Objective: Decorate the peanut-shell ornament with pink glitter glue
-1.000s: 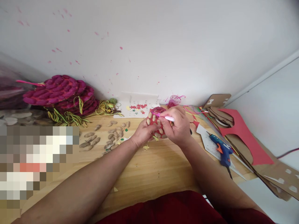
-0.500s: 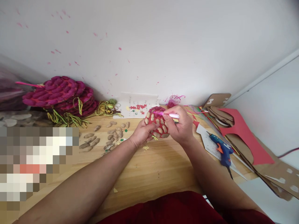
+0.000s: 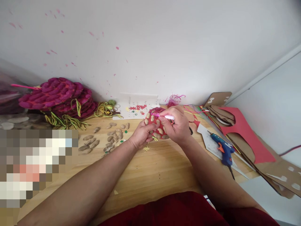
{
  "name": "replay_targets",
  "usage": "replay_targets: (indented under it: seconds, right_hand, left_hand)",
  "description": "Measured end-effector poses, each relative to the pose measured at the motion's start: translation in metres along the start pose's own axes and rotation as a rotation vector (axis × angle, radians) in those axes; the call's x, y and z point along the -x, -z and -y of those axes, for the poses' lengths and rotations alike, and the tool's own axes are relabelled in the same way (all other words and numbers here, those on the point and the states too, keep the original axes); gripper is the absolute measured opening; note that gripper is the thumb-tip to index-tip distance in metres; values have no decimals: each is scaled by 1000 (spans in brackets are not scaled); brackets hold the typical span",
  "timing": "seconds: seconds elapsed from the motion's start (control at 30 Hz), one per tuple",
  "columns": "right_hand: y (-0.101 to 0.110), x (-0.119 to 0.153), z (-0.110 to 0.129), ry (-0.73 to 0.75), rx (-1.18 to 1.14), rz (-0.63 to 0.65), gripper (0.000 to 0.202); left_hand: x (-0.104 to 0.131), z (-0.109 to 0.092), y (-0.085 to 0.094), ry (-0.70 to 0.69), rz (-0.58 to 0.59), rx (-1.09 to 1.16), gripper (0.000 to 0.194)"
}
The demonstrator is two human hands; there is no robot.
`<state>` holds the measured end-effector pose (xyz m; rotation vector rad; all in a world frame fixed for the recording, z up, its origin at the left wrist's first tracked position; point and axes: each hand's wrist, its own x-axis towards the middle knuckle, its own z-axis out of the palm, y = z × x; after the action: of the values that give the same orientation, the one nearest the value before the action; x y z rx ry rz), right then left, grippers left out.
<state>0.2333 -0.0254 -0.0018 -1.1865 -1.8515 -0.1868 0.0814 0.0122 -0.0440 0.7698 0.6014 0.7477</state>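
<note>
My left hand point(image 3: 144, 133) grips a round red disc point(image 3: 155, 126) covered with peanuts in their shells, its thumb lying across the face. Along the far edge the peanuts are painted magenta; those nearer me are bare shell. In my right hand point(image 3: 177, 127) is a paintbrush point(image 3: 168, 117) with a white and pink handle, held in a pinch. Its tip touches the disc near the painted edge. A cup of magenta paint point(image 3: 174, 99) stands behind my right hand, by the wall. Loose peanuts point(image 3: 115, 136) lie left of the disc.
Magenta-painted discs point(image 3: 58, 95) are stacked at the left, with green yarn point(image 3: 107, 110) beside them. A sheet with small stars point(image 3: 138, 99) lies at the back. To the right are a blue glue gun point(image 3: 223, 147), red card point(image 3: 249, 135) and cut cardboard point(image 3: 282, 179).
My right hand and the paintbrush have shifted slightly left over the disc. My left hand still holds the disc in nearly the same place. The whole view has moved a little.
</note>
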Motion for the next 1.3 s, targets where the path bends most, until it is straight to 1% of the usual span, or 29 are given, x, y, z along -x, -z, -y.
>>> replay_targets:
  seconds: [0.2, 0.33, 0.4, 0.6, 0.77, 0.87, 0.93, 1.1, 1.3]
  right_hand:
    - [4, -2, -2, -13, 12, -86, 4]
    - [2, -2, -1, -10, -39, -49, 4]
    - [1, -1, -2, -39, -61, -56, 4]
    - [4, -2, -6, -107, -87, -142, 4]
    - [1, 0, -13, -210, -184, -138, 8]
    - [1, 0, -16, -246, -169, -181, 8]
    - [1, -1, -17, -248, -170, -196, 7]
    - [-2, 0, -14, -195, -197, -146, 5]
    - [-5, 2, -15, -236, -178, -179, 7]
  left_hand:
    - [0, -1, 0, 21, -26, 11, 47]
    - [0, -1, 0, 20, -20, 13, 49]
    - [0, -1, 0, 22, -15, 18, 50]
    - [0, -1, -1, 44, -29, 15, 52]
    - [0, 0, 0, 45, -25, 14, 52]
    - [0, 0, 1, 41, -23, 15, 50]
    - [0, 0, 1, 48, -24, 10, 51]
    - [0, 0, 0, 46, -29, -2, 52]
    - [0, 0, 0, 41, -12, -8, 49]
